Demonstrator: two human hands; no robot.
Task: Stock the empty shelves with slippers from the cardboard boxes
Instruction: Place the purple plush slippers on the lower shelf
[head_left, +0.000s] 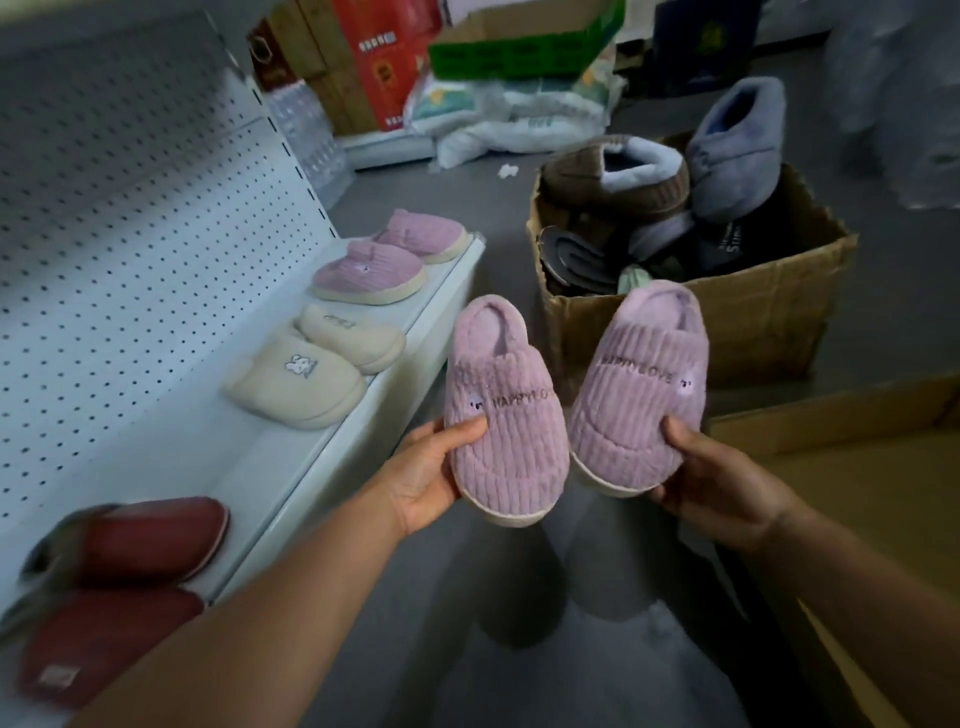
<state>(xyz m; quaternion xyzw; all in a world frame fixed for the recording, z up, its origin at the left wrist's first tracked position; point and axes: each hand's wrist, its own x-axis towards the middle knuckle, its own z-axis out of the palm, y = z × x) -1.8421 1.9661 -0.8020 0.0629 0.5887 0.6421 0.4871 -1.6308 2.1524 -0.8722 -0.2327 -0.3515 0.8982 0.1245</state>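
- Pink slippers: left slipper (504, 415) gripped at its toe by the left hand (426, 475), right slipper (636, 387) by the right hand (711, 480), fingers clamped, above the floor.
- Shelf (291, 467) front edge lies just left; cardboard box (753, 306) behind.

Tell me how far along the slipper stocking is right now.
Done: three pairs sit on the shelf, pink, cream and red. In hand: the left hand and right hand each hold one pink slipper. Left: the cardboard box still holds more slippers, brown and grey-blue.
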